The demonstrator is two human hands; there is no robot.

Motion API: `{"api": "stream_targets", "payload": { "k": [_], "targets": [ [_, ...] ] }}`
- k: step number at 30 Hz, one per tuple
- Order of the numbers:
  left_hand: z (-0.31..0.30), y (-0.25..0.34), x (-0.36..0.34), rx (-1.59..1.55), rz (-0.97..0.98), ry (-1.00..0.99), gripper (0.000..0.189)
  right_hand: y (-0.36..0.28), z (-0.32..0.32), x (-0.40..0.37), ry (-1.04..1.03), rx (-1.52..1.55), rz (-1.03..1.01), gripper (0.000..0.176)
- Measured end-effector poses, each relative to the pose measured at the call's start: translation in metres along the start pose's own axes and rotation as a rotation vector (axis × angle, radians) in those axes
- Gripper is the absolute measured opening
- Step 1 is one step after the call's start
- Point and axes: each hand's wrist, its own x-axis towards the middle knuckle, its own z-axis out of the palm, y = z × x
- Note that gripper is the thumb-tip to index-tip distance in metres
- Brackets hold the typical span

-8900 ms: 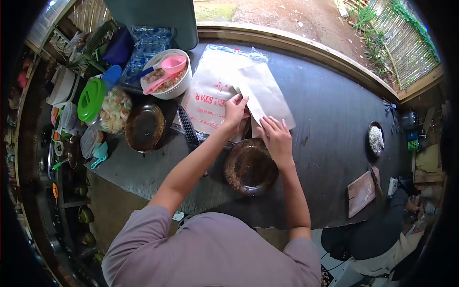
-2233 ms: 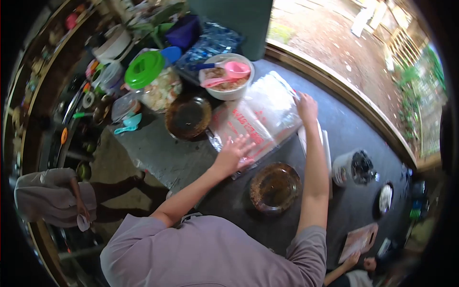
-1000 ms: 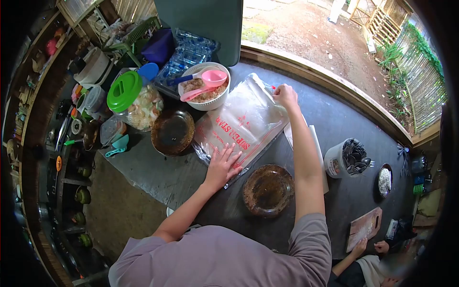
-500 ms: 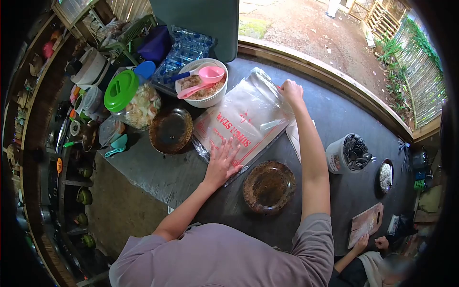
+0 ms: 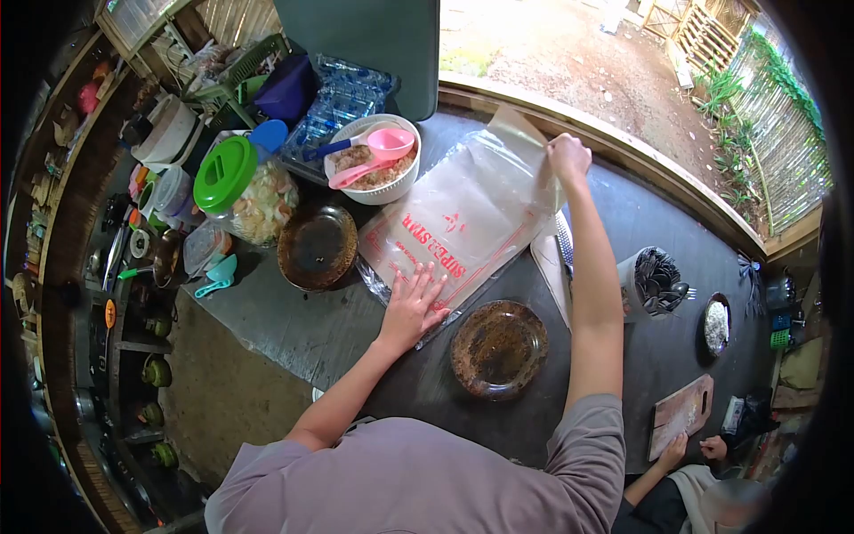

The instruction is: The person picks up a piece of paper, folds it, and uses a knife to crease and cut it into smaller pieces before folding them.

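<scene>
The left hand (image 5: 412,304) lies flat, fingers spread, on the plastic pack (image 5: 454,233); the right hand (image 5: 567,157) pinches its far corner. A white bowl (image 5: 374,169), two brown plates (image 5: 318,246) and a cutlery tub (image 5: 652,283) crowd around.

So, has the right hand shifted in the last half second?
Yes. The right hand has moved farther from the white bowl, toward the wooden ledge, lifting an edge of the plastic pack.

A clear plastic pack of brown paper sheets (image 5: 454,227), printed with red lettering, lies flat in the upper middle of the frame, its far top corner lifted and curling.
</scene>
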Motion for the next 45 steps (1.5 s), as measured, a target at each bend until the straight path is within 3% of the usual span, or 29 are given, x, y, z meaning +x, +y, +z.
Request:
{"api": "stream_targets", "payload": {
  "k": [4,8,10,11,13,14,16,20,23,25,27,29,30,32,34,35,37,38,41,42,45],
  "targets": [
    [0.001,0.0,0.0,-0.001,-0.013,-0.007,0.072,0.012,-0.044,0.008,0.255,-0.064,-0.039,0.022],
    [0.0,0.001,0.001,-0.031,-0.013,0.011,0.07,0.001,-0.109,0.022,0.294,-0.144,0.077,0.028],
    [-0.002,0.001,0.001,-0.048,-0.018,0.008,0.069,-0.012,-0.143,0.02,0.622,-0.232,-0.077,0.028],
    [-0.002,0.001,0.002,-0.059,-0.02,0.015,0.069,-0.019,-0.161,0.017,0.627,-0.236,-0.073,0.028],
    [-0.003,0.002,0.003,-0.074,-0.014,0.025,0.069,-0.038,-0.195,0.007,0.828,-0.242,-0.327,0.015],
    [-0.005,0.001,0.004,-0.113,-0.023,0.013,0.069,-0.05,-0.209,0.0,0.834,-0.247,-0.326,0.015],
    [-0.011,0.0,0.008,-0.154,-0.025,0.007,0.07,-0.077,-0.232,-0.021,0.785,-0.293,-0.391,0.026],
    [-0.013,-0.009,0.02,-0.294,-0.071,-0.043,0.073,-0.131,-0.26,-0.098,0.672,-0.204,-0.389,0.025],
    [-0.016,-0.01,0.029,-0.468,-0.134,-0.006,0.076,-0.152,-0.264,-0.161,0.52,0.134,-0.44,0.023],
    [-0.015,-0.015,0.036,-0.937,-0.232,0.113,0.08,-0.16,-0.268,-0.204,0.413,0.336,-0.479,0.022],
    [-0.012,-0.012,0.035,-1.079,-0.278,0.183,0.083,-0.164,-0.266,-0.235,0.329,0.479,-0.553,0.018],
    [0.004,-0.025,0.038,-1.527,-0.521,0.026,0.088,-0.169,-0.273,-0.263,0.276,0.514,-0.591,0.013],
    [0.0,-0.026,0.034,-1.587,-0.576,-0.063,0.097,-0.172,-0.277,-0.273,0.194,0.612,-0.6,0.014],
    [-0.002,-0.024,0.027,-1.709,-0.571,-0.088,0.107,-0.173,-0.28,-0.282,0.07,0.774,-0.645,0.018],
    [-0.013,-0.01,0.024,-1.846,-0.543,-0.108,0.127,-0.172,-0.295,-0.287,0.067,0.828,-0.657,0.018],
    [-0.02,-0.008,0.019,-1.847,-0.538,-0.107,0.127,-0.171,-0.301,-0.288,0.059,0.883,-0.672,0.018],
    [-0.035,-0.006,0.006,-2.185,-0.434,-0.373,0.128,-0.158,-0.302,-0.272,0.04,0.907,-0.707,0.018],
    [-0.039,-0.006,0.001,-2.377,-0.315,-0.438,0.122,-0.15,-0.302,-0.264,-0.06,0.938,-0.628,0.019],
    [-0.076,0.004,-0.03,-2.479,-0.356,-0.366,0.109,-0.132,-0.29,-0.235,-0.192,1.032,-0.5,0.025],
    [-0.067,-0.003,-0.038,-2.642,-0.336,-0.405,0.092,-0.124,-0.281,-0.226,-0.223,1.089,-0.443,0.03],
    [-0.039,-0.042,-0.069,-2.67,-0.378,-0.329,0.08,-0.091,-0.237,-0.189,-0.282,0.963,-0.298,0.037]
  ]
}}
